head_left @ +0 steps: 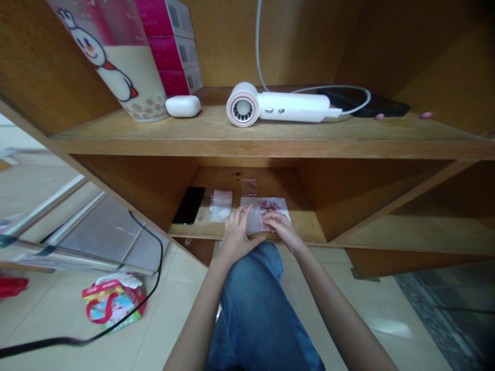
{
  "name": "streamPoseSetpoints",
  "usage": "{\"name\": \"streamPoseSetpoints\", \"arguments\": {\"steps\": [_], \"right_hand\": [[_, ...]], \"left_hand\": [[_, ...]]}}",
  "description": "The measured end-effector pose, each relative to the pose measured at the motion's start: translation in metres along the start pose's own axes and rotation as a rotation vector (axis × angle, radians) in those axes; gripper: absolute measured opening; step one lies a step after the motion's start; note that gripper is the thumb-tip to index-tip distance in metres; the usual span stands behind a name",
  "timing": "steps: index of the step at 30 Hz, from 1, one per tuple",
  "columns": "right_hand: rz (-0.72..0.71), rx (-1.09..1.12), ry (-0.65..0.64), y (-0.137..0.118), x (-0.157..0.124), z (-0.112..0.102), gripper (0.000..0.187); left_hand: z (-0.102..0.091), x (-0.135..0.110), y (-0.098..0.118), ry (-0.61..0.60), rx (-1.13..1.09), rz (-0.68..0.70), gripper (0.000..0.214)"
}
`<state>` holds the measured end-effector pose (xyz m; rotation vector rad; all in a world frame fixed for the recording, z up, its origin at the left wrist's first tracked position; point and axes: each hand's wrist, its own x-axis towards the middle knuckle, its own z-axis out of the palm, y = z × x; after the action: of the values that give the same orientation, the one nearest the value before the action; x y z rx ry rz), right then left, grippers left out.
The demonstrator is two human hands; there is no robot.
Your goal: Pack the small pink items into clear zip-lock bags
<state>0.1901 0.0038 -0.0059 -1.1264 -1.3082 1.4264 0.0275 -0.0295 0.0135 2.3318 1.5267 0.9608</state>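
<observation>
Both my hands rest on the low shelf (309, 226) of a wooden cabinet. My left hand (236, 234) and my right hand (279, 228) pinch a small clear plastic bag (255, 220) between them, fingers closed on its edges. Just behind it lies a white sheet with small pink pieces (268, 206) on it. Two more clear zip bags lie further left (221, 204) and at the back (249, 186). A black phone (189, 205) lies at the shelf's left end.
The upper shelf (270, 136) carries a white hair dryer (278, 106) with its cord, a white case (183, 105), a snowman-printed cup (127, 72), pink boxes (170, 41) and a dark tray (371, 103). A colourful bag (114, 304) and a black cable (127, 322) lie on the tiled floor.
</observation>
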Motion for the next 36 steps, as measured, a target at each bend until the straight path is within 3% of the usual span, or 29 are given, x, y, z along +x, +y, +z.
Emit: {"name": "streamPoseSetpoints", "arguments": {"steps": [9, 13, 17, 28, 30, 34, 36], "right_hand": [[-0.095, -0.208, 0.057, 0.002, 0.004, -0.029, 0.012], [-0.102, -0.280, 0.013, 0.002, 0.004, -0.036, 0.012], [-0.098, -0.295, 0.007, 0.003, 0.004, -0.038, 0.013], [-0.123, -0.427, -0.061, 0.017, 0.005, -0.044, 0.017], [-0.153, -0.475, -0.011, 0.018, 0.005, -0.050, 0.020], [-0.160, -0.709, 0.227, 0.022, 0.011, -0.067, 0.027], [-0.139, -0.840, 0.271, 0.023, 0.014, -0.074, 0.028]], "left_hand": [[0.026, 0.033, 0.022, -0.033, -0.018, -0.007, 0.076], [0.036, 0.031, 0.021, -0.057, -0.125, 0.017, 0.080], [0.044, 0.027, 0.015, -0.007, -0.176, 0.026, 0.080], [0.050, 0.018, 0.009, 0.036, -0.211, -0.010, 0.074], [0.051, 0.018, 0.007, 0.021, -0.216, -0.014, 0.074], [0.056, 0.019, 0.004, -0.007, -0.216, -0.019, 0.074], [0.059, 0.020, 0.003, -0.018, -0.218, -0.030, 0.073]]}}
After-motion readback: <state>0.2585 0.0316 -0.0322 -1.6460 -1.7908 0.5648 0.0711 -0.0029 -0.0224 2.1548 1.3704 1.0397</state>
